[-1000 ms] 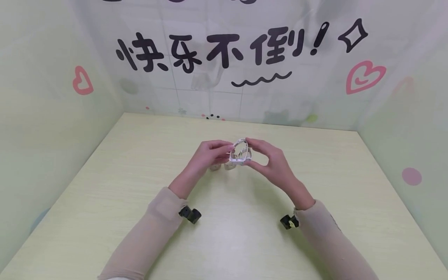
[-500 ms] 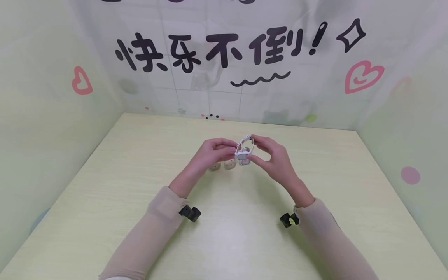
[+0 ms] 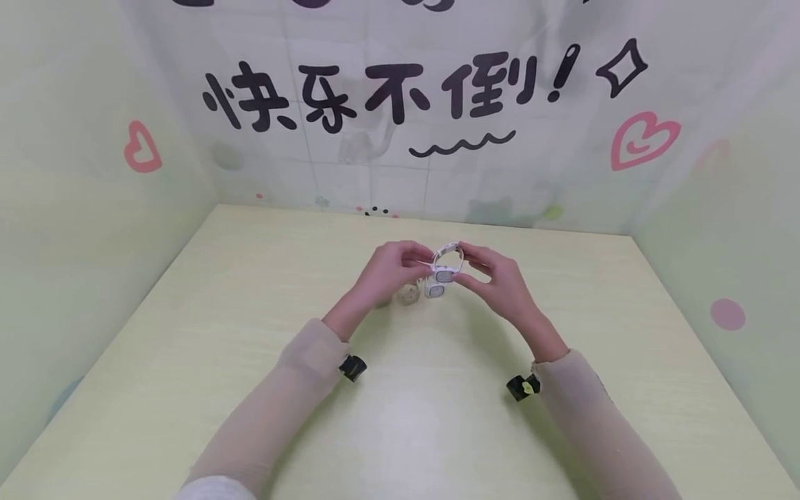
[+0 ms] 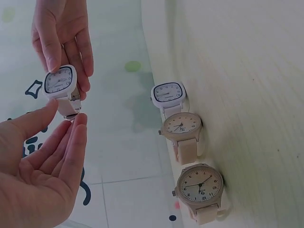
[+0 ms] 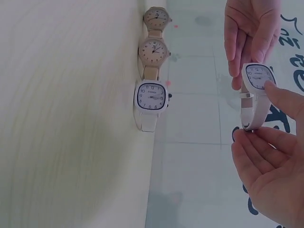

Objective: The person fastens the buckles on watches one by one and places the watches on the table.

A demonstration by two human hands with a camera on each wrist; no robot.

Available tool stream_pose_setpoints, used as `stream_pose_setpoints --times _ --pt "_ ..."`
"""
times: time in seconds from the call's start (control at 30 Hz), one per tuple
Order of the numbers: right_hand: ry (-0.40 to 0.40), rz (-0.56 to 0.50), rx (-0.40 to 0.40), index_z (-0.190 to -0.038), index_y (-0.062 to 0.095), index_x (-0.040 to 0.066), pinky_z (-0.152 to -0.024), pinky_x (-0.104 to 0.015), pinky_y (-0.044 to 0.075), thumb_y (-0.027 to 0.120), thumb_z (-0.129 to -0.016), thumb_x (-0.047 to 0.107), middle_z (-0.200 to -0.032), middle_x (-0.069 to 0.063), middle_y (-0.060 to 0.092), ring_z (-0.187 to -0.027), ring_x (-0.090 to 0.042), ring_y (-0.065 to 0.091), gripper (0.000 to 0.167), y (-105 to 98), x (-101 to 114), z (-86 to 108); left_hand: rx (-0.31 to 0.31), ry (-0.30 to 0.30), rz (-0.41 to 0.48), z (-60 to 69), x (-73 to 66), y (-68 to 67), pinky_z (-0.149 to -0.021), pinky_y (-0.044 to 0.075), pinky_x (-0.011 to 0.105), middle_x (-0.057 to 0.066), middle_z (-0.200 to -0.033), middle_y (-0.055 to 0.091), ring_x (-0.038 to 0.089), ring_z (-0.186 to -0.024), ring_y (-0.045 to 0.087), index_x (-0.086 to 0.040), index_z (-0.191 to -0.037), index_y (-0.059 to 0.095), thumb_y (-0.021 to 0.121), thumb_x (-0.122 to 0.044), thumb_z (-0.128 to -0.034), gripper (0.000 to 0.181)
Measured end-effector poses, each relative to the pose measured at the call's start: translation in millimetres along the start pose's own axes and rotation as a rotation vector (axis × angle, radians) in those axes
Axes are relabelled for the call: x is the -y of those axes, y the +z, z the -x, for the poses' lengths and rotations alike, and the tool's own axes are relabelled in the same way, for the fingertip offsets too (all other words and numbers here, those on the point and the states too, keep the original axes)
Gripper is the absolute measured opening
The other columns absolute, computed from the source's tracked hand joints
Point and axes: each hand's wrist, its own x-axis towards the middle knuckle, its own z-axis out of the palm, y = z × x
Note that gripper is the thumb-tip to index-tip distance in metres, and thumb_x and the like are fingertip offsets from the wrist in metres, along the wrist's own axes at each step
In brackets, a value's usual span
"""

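Observation:
A white wristwatch (image 3: 446, 276) with a rounded-square dial is held up between both hands, its strap forming a loop. My left hand (image 3: 386, 276) pinches one side of it; in the left wrist view, the thumb meets the case and the fingertips meet the strap. From the other side my right hand (image 3: 503, 283) pinches it, thumb at the case edge and fingers at the strap (image 5: 256, 116). Below it, a second white watch (image 5: 151, 96) stands on the table. Beside that stand two beige round-dial watches, one (image 5: 153, 51) nearer and one (image 5: 156, 19) farther along the row.
The pale wooden table (image 3: 412, 417) spreads around the forearms. A printed curtain (image 3: 325, 173) rises behind the table's back edge, with side panels left and right. Small black cameras (image 3: 353, 368) sit at both wrists.
Both hands have shifted slightly right with the held watch, and its dial has turned toward the head camera. The white watch on the table now shows separately below it.

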Motion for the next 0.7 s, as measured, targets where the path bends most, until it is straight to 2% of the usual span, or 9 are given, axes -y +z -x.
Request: stream_pose_setpoints --times 0.2,0.47,0.7 --pt "0.053 0.010 0.036 -0.140 0.054 -0.001 -0.108 -0.041 0.049 0.076 -0.087 0.010 -0.139 -0.021 0.060 -0.126 -0.036 0.060 0.059 -6.2 -13.9 -6.2 -0.003 0.012 -0.082 -16.9 1.0 9.2 -0.094 0.057 0.032 0.009 -0.120 0.072 0.020 -0.106 0.071 -0.006 -0.121 0.067 0.074 -0.014 -0.0904 0.032" --pt "0.131 0.048 0.095 -0.141 0.053 -0.001 -0.109 -0.043 0.047 0.076 -0.088 0.013 -0.140 -0.020 0.059 -0.130 -0.034 0.057 0.059 -11.5 -29.7 -11.5 0.033 -0.031 -0.297 -39.4 7.0 22.7 -0.101 0.052 0.035 0.003 -0.119 0.073 0.017 -0.109 0.069 -0.012 -0.126 0.067 0.075 -0.020 -0.0900 0.038" --pt "0.217 0.097 0.169 -0.142 0.052 0.002 -0.111 -0.046 0.045 0.074 -0.090 0.016 -0.143 -0.018 0.057 -0.132 -0.038 0.055 0.058 -11.6 -44.0 -15.4 0.076 -0.058 -0.436 -47.6 9.7 34.4 -0.103 0.050 0.036 0.003 -0.119 0.073 0.018 -0.111 0.068 -0.013 -0.126 0.067 0.074 -0.020 -0.0901 0.037"
